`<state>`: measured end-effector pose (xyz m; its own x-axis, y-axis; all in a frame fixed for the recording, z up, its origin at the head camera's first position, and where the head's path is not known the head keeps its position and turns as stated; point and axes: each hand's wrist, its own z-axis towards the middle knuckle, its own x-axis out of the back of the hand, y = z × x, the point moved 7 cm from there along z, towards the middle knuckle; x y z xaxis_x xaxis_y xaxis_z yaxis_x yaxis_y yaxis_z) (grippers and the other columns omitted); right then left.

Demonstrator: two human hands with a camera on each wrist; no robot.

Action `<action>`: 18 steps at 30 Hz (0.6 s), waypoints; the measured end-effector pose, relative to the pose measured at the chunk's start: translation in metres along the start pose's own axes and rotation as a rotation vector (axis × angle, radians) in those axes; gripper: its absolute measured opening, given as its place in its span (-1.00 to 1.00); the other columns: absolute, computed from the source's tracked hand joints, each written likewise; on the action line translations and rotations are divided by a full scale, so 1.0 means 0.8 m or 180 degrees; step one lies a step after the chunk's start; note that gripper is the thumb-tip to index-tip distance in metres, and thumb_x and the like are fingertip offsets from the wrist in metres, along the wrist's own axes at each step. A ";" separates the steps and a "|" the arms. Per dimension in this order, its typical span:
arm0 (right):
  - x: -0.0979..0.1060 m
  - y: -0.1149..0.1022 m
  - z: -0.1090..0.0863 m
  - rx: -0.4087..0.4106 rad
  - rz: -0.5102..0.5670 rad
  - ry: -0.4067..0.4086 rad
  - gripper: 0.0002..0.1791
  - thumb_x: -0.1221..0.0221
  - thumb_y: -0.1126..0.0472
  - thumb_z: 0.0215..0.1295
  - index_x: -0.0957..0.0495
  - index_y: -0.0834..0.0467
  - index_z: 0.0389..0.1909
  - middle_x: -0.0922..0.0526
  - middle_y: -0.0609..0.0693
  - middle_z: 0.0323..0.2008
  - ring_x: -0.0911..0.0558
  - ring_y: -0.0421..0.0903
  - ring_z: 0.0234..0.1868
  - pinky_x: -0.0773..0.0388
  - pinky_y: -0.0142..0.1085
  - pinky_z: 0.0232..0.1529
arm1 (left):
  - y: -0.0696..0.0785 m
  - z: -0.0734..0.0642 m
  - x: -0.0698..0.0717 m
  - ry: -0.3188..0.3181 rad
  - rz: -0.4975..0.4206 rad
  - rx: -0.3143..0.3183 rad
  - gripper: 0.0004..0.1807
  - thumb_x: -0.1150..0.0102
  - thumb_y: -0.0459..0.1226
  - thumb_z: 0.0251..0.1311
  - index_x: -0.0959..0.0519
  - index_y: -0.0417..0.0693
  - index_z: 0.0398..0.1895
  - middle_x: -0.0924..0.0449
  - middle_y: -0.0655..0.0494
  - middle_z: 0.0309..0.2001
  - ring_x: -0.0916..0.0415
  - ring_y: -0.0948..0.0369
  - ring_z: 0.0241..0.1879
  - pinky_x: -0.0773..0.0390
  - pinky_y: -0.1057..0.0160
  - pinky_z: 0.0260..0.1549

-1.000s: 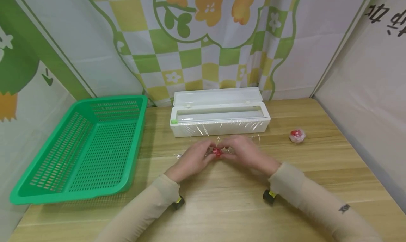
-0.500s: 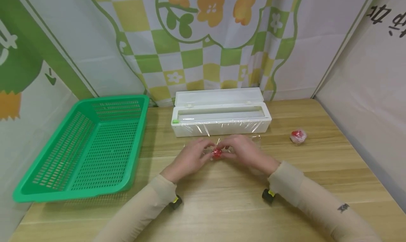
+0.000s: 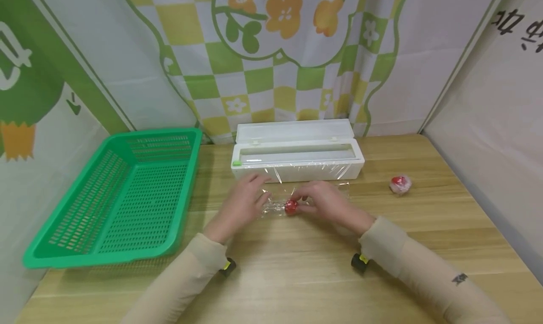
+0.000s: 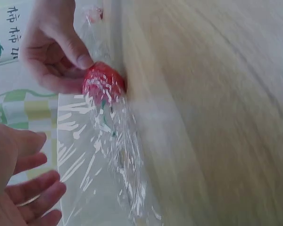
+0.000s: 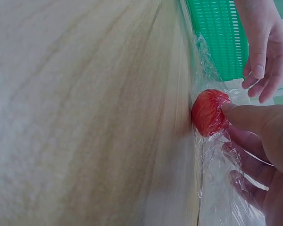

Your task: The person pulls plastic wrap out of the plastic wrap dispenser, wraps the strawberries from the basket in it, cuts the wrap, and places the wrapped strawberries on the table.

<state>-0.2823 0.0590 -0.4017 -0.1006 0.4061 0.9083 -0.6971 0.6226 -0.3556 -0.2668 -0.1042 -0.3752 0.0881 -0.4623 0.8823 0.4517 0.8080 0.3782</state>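
A small round red fruit [image 3: 291, 207] sits on the table within clear plastic wrap [image 3: 273, 208]. My right hand [image 3: 326, 205] holds it, thumb and fingers at its side, with wrap clinging over the skin in the right wrist view [image 5: 210, 113]. My left hand [image 3: 238, 202] is apart from the fruit, to its left, above the outer end of the wrap. Its fingers are loose and hold nothing in the left wrist view [image 4: 26, 188]. Just behind the hands stands a white cling film box [image 3: 297, 171], lid raised, with film hanging over its front.
A green plastic basket [image 3: 176, 220] stands on the left side of the wooden table [image 3: 297, 277]. Toward the right lies another red piece bundled in wrap [image 3: 400, 184]. A checked curtain [image 3: 271, 83] hangs behind the box.
My left hand has let go of the wrap beside the fruit and drawn away to the left, its fingers loosening. The right hand stays at the fruit.
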 end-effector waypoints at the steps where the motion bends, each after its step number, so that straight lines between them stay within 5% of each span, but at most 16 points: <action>1: 0.000 0.000 0.000 0.0000 0.0003 0.0005 -0.81 -0.39 -0.01 0.16 -0.72 -0.16 -0.19 -0.75 -0.32 -0.24 -0.70 -0.29 -0.18 -0.64 -0.31 -0.06 | -0.002 0.000 0.003 0.0071 0.0052 0.0010 -0.55 -0.28 -0.26 0.26 -0.52 -0.11 0.21 -0.57 -0.06 0.14 -0.50 0.01 0.17 -0.51 0.01 0.24; 10: -0.001 0.002 -0.001 -0.0025 0.0004 0.0011 -0.78 -0.39 -0.01 0.15 -0.72 -0.15 -0.16 -0.76 -0.29 -0.21 -0.70 -0.27 -0.16 -0.64 -0.29 -0.04 | -0.027 -0.006 0.022 0.0482 0.0418 0.0411 -0.51 -0.28 -0.20 0.25 -0.50 -0.17 0.21 -0.48 -0.20 0.16 -0.42 -0.08 0.16 -0.50 -0.05 0.19; 18: -0.001 0.002 -0.001 0.0024 -0.0019 0.0058 -0.79 -0.39 -0.01 0.16 -0.73 -0.14 -0.17 -0.76 -0.27 -0.21 -0.70 -0.28 -0.16 -0.65 -0.29 -0.04 | -0.042 -0.008 0.021 0.0371 0.0635 0.0648 -0.40 -0.21 -0.06 0.31 -0.40 -0.13 0.33 -0.33 -0.30 0.29 -0.31 -0.14 0.27 -0.45 -0.08 0.26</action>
<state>-0.2828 0.0600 -0.4031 -0.0834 0.4147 0.9061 -0.7031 0.6199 -0.3484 -0.2745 -0.1414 -0.3753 0.2636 -0.3163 0.9113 0.2290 0.9382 0.2594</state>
